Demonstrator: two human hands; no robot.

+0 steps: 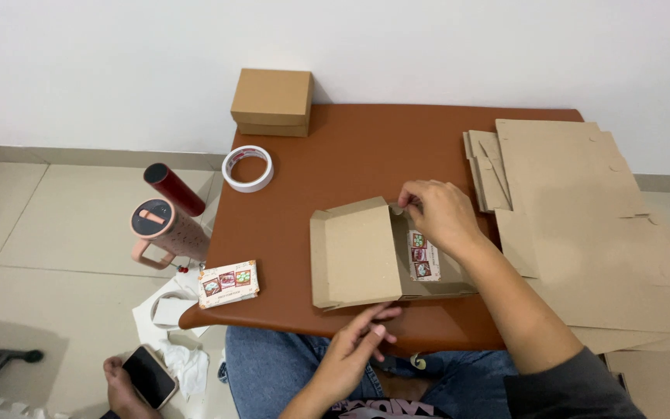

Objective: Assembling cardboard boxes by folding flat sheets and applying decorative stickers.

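We see the fingers (411,203) of the right hand (437,213) bent and pinched on the far edge of the cardboard box (366,252), at the corner where its open lid meets the tray. The right forearm runs from there toward the near right, across the box's right side. The left hand (353,351) sits at the near edge of the counter (335,163), its fingers (378,314) loosely curled and touching the box's near rim; they hold nothing that we can make out.

The box lies near the middle of the brown counter, a little toward the near side, with its lid folded out to the left. Inside the tray we see a small packet (423,256) with coloured pictures on it. A second packet (229,284) of the same kind lies on the near left corner of the counter, well apart from the box.

Farther out, a roll of white tape (247,168) rests on the far left part of the counter, and a closed brown box (272,102) stands at the far edge by the wall. A stack of flat cardboard sheets (591,217) covers the right side.

On the floor to the left stand a pink tumbler (166,230) and a dark red bottle (174,188). Another person's hand (122,388) holds a phone (149,376) at the near left.
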